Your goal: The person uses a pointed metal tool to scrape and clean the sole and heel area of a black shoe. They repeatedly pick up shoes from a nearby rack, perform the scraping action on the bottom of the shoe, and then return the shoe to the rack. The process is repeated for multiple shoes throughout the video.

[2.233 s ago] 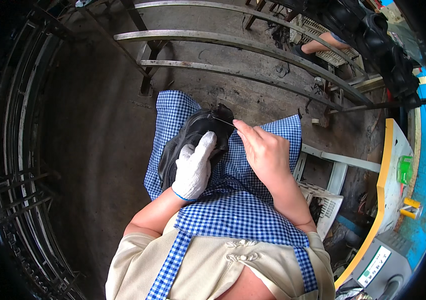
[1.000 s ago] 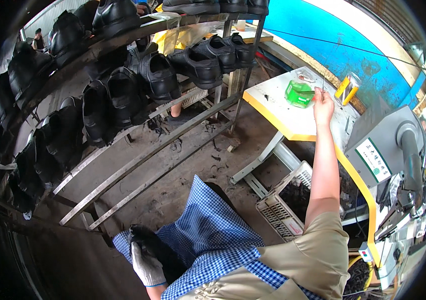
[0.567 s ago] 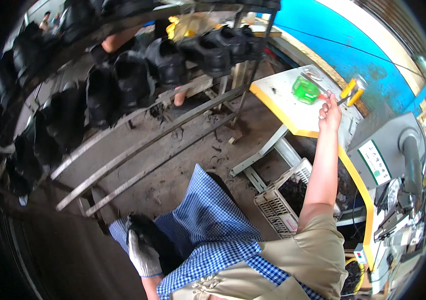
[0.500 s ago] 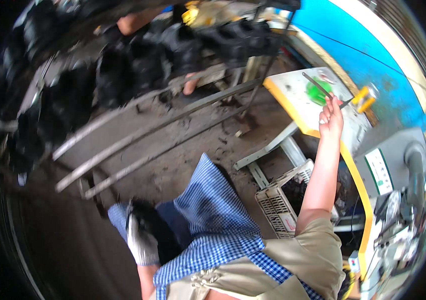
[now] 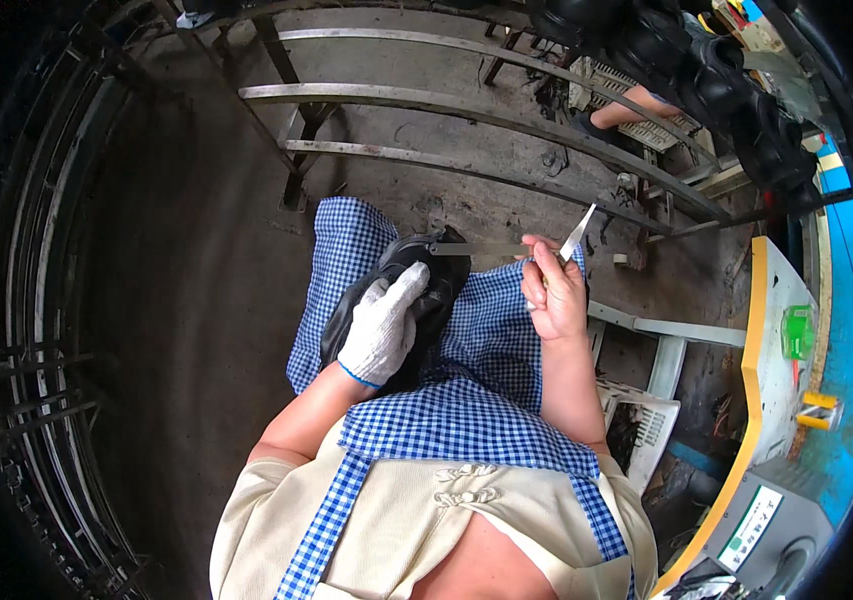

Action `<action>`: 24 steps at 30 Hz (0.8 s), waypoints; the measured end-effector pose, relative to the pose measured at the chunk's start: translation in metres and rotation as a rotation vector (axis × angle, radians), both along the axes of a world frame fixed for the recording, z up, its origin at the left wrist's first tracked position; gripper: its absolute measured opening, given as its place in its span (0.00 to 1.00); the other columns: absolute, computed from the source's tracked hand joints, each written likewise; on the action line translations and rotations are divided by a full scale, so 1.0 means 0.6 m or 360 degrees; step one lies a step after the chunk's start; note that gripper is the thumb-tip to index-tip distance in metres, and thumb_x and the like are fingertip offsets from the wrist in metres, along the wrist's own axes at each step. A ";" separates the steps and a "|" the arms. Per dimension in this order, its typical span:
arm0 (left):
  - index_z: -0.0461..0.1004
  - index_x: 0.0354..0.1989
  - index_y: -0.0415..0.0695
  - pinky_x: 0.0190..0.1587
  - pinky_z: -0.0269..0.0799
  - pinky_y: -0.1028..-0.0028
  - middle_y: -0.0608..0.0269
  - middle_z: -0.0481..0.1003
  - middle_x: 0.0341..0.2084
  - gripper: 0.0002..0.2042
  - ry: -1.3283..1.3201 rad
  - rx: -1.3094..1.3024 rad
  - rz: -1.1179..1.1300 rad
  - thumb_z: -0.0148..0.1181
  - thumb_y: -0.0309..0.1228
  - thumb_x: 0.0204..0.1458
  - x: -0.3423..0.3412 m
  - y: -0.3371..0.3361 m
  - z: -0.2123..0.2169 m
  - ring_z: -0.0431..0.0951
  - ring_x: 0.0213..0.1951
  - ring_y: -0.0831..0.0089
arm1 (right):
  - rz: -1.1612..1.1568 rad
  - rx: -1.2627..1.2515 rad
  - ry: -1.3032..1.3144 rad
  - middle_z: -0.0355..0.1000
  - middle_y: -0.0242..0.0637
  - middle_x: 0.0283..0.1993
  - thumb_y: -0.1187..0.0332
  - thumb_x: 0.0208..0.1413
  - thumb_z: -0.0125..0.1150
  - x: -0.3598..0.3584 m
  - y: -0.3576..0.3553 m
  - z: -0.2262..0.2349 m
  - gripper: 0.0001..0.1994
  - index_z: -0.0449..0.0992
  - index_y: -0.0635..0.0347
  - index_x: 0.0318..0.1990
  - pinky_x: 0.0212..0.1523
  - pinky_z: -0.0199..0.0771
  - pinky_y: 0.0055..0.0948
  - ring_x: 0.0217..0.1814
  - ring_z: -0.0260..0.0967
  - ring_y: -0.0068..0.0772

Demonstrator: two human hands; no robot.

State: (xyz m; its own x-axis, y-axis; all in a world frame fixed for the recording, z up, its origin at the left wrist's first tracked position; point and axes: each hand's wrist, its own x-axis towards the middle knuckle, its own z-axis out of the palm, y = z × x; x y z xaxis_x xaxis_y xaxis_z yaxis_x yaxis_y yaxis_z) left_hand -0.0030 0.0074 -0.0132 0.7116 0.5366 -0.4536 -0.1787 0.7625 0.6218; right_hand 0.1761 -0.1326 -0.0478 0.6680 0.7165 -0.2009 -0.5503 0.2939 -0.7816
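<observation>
A black shoe [image 5: 426,275] lies on my lap, over a blue-and-white checked apron [image 5: 486,340]. My left hand [image 5: 384,325], in a white knitted glove, presses down on the shoe and grips it. My right hand [image 5: 552,292] is bare and raised just right of the shoe's toe, pinching a small slim metal blade [image 5: 577,233] that points up and to the right. A thin strip or thread [image 5: 476,249] runs from the shoe's toe across to my right fingers.
Curved metal rack rails [image 5: 466,105] cross the dirty floor ahead. Black shoes [image 5: 736,90] fill the rack at the upper right. A yellow-edged white work table [image 5: 776,330] with a green container [image 5: 797,332] stands at the right, above a white crate [image 5: 636,425].
My right arm has come back from the work table at the right to my lap, now holding the blade. The view has swung down from the shoe rack to the lap. My left hand stayed on the shoe.
</observation>
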 end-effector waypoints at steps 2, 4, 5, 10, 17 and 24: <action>0.66 0.60 0.35 0.54 0.72 0.74 0.55 0.74 0.51 0.20 0.0050 -0.0029 -0.0046 0.54 0.30 0.62 -0.008 0.006 -0.013 0.75 0.51 0.70 | -0.0013 -0.0130 -0.0189 0.76 0.35 0.35 0.69 0.65 0.57 -0.007 0.004 -0.005 0.09 0.79 0.63 0.46 0.15 0.50 0.14 0.16 0.53 0.11; 0.65 0.60 0.35 0.58 0.70 0.73 0.54 0.73 0.52 0.20 0.0050 -0.0039 -0.0059 0.53 0.31 0.62 -0.009 0.010 -0.027 0.74 0.54 0.69 | -0.0119 -0.0189 -0.0523 0.77 0.35 0.35 0.70 0.64 0.57 -0.014 0.007 -0.007 0.09 0.79 0.63 0.45 0.16 0.53 0.15 0.16 0.55 0.11; 0.65 0.60 0.35 0.58 0.70 0.72 0.54 0.73 0.52 0.20 0.0047 -0.0042 -0.0059 0.53 0.31 0.63 -0.008 0.011 -0.032 0.74 0.54 0.69 | -0.0214 -0.0180 -0.0755 0.77 0.35 0.36 0.70 0.64 0.57 -0.021 0.005 -0.007 0.08 0.79 0.63 0.45 0.17 0.55 0.15 0.17 0.55 0.12; 0.69 0.56 0.37 0.31 0.67 0.84 0.62 0.76 0.40 0.19 0.0067 -0.0003 0.0009 0.57 0.35 0.61 -0.001 0.015 -0.038 0.77 0.35 0.79 | -0.0168 -0.0168 -0.2106 0.78 0.41 0.42 0.77 0.55 0.65 -0.042 -0.006 0.046 0.11 0.78 0.59 0.46 0.25 0.76 0.18 0.29 0.76 0.22; 0.69 0.55 0.39 0.46 0.74 0.79 0.61 0.76 0.45 0.16 0.0016 -0.0028 0.0079 0.55 0.32 0.62 0.003 0.022 -0.034 0.77 0.44 0.75 | -0.0067 -0.0200 -0.2087 0.78 0.38 0.45 0.79 0.50 0.67 -0.056 -0.012 0.060 0.16 0.79 0.55 0.48 0.27 0.79 0.20 0.31 0.77 0.24; 0.68 0.61 0.39 0.55 0.67 0.73 0.62 0.73 0.54 0.19 0.0125 0.0159 -0.0058 0.51 0.32 0.63 -0.012 0.022 -0.023 0.73 0.53 0.72 | -0.1406 -0.0565 -0.1626 0.75 0.36 0.30 0.74 0.64 0.52 0.060 -0.227 0.124 0.11 0.76 0.69 0.49 0.21 0.58 0.16 0.17 0.58 0.14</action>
State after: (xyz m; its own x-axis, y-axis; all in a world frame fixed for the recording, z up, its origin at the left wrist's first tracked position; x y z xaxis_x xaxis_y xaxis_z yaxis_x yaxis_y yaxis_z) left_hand -0.0102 0.0205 -0.0268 0.6957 0.5565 -0.4542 -0.1000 0.7012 0.7059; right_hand 0.2119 -0.2689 0.0268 0.8261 0.0005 0.5636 0.5627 -0.0555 -0.8248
